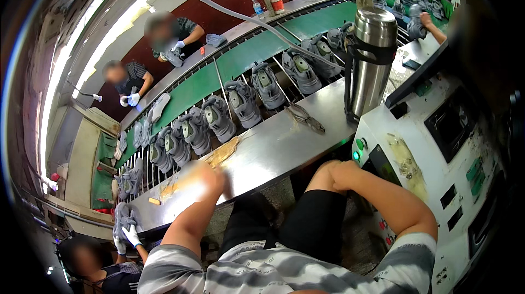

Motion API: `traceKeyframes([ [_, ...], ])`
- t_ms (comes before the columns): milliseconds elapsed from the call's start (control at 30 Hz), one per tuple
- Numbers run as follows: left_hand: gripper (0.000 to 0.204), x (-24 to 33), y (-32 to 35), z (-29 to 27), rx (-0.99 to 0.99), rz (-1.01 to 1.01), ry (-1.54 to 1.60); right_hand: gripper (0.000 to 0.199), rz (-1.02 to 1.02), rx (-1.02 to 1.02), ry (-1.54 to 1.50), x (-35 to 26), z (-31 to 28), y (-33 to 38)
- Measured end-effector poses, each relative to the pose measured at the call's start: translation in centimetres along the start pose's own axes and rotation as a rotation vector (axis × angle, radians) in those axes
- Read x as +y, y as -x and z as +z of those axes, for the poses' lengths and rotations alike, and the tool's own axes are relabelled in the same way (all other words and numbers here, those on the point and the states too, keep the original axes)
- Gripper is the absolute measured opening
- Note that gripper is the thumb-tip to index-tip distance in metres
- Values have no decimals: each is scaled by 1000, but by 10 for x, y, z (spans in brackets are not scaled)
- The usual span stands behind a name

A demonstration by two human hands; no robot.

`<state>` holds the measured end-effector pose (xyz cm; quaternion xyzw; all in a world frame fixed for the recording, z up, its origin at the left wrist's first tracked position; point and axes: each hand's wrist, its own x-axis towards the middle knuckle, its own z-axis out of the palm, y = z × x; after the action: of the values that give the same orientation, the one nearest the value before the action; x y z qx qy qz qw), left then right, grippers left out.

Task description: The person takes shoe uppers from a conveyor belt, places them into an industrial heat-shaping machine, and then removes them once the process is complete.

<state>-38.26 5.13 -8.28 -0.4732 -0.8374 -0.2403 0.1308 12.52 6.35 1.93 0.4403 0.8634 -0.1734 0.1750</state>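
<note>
My left hand (205,181) is over the near edge of the steel worktop (262,149); it is smeared, and its fingers cannot be made out. Beside it lies a tan, stained strip (223,152) on the metal. My right hand (342,175) rests at my bent knee, with its fingers mostly hidden. Beyond the worktop, grey sneakers (244,103) stand in a row on the conveyor rollers. A pair of pliers (306,118) lies on the steel to the right of centre.
A large steel flask (377,59) stands at the worktop's right end, by a white machine cabinet (377,124) with lit green buttons. Behind the shoes runs a green belt (219,78). Co-workers hold shoes across the line; at lower left a gloved hand (131,235) holds another sneaker.
</note>
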Motion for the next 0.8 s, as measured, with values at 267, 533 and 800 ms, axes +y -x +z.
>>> traceKeyframes([
  [267, 24, 334, -56, -78, -761, 172, 1226, 36, 20, 9, -33, 18, 1, 5],
  [533, 25, 442, -114, -159, -729, 209, 1416, 38, -112, -356, -67, 1, -46, 24],
  [800, 18, 443, -119, -155, -676, 198, 1363, 36, 23, -242, 11, 6, -36, 14],
])
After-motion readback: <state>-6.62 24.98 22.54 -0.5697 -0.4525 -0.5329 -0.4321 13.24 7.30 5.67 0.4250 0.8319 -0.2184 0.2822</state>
